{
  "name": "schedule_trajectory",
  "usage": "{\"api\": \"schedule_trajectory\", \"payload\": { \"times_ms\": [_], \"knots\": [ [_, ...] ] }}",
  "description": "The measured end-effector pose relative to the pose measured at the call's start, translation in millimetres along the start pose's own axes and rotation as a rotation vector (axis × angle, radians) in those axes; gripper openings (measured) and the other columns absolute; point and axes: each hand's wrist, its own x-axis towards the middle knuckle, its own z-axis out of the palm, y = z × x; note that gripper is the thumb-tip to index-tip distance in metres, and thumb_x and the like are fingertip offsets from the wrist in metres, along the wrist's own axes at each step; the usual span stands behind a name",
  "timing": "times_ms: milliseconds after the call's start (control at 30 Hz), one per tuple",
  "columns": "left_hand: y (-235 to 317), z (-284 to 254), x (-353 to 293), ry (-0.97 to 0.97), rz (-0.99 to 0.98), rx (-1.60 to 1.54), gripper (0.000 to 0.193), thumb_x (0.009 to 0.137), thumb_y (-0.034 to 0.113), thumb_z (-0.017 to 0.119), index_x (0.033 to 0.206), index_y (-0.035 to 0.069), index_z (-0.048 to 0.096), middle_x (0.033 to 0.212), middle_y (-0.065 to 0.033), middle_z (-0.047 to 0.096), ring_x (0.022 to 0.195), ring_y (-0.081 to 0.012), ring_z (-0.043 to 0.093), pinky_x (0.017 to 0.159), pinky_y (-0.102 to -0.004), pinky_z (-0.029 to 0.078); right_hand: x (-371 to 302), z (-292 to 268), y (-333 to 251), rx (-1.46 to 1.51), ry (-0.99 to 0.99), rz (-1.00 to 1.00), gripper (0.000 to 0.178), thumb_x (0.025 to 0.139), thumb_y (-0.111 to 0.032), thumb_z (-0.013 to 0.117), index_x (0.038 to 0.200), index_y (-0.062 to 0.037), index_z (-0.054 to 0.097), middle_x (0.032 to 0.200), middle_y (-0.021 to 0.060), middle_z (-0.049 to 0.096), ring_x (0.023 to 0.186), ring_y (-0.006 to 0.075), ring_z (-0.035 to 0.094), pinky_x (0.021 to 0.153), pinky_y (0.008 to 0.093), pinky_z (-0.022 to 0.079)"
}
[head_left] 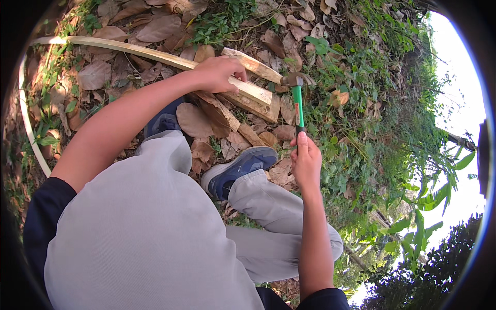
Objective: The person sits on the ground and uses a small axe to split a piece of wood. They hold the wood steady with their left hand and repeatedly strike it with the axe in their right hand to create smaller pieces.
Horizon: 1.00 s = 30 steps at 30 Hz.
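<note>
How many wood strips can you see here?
3: one long strip under the left hand, a shorter piece by the hammer, and another beneath; leaves may hide more.

one hammer [297,98] with a green handle. two hands: the left hand [219,72] and the right hand [306,163]. three split pieces of pale wood stacked under the left hand [253,90], plus one long curved strip [129,49]. two blue shoes [240,168]. dry brown leaves [155,28] too many to count.
</note>
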Motion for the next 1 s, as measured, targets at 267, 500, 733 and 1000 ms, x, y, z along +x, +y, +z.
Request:
{"api": "schedule_trajectory", "payload": {
  "times_ms": [267,500,733,1000],
  "knots": [
    [-1.2,-1.9,-0.2,0.006,0.026,0.008,0.036,0.082,0.028,0.082,0.114,0.017,0.069,0.116,-0.0025,0.066,0.119,-0.0272,0.059,0.100,-0.0424,0.048,-28.5,-90.9,-110.9,0.378,0.311,-0.436,0.051,0.111,-0.053,0.038,0.107,-0.0049,0.054,0.069,-0.0006,0.043,0.048,0.0051,0.036,0.043,0.0225,0.032],
    [-1.4,-2.3,1.4,-0.002,0.034,-0.006,0.036,0.082,0.028,0.081,0.114,0.017,0.069,0.116,-0.0028,0.066,0.119,-0.0270,0.059,0.100,-0.0429,0.048,-6.4,22.2,0.3,0.307,0.269,-0.422,0.047,0.111,-0.049,0.039,0.096,-0.0068,0.052,0.068,-0.0004,0.045,0.054,0.0082,0.040,0.049,0.0248,0.035],
    [-4.3,-1.1,0.9,0.018,0.020,0.008,0.038,0.081,0.029,0.082,0.114,0.016,0.070,0.116,-0.0034,0.067,0.118,-0.0271,0.061,0.100,-0.0422,0.049,-9.6,38.2,9.9,-0.137,-0.017,-0.048,0.054,0.110,-0.050,0.043,0.082,-0.0066,0.057,0.063,-0.0003,0.050,0.051,0.0075,0.042,0.047,0.0266,0.033],
    [-0.3,-4.3,-0.2,-0.015,-0.002,0.008,0.038,0.082,0.028,0.081,0.116,0.016,0.069,0.116,-0.0037,0.066,0.119,-0.0273,0.060,0.100,-0.0427,0.049,-27.9,-61.0,-118.2,0.342,0.161,-0.234,0.051,0.111,-0.052,0.038,0.098,-0.0061,0.056,0.063,-0.0033,0.042,0.045,0.0055,0.035,0.042,0.0233,0.032]
  ]
}}
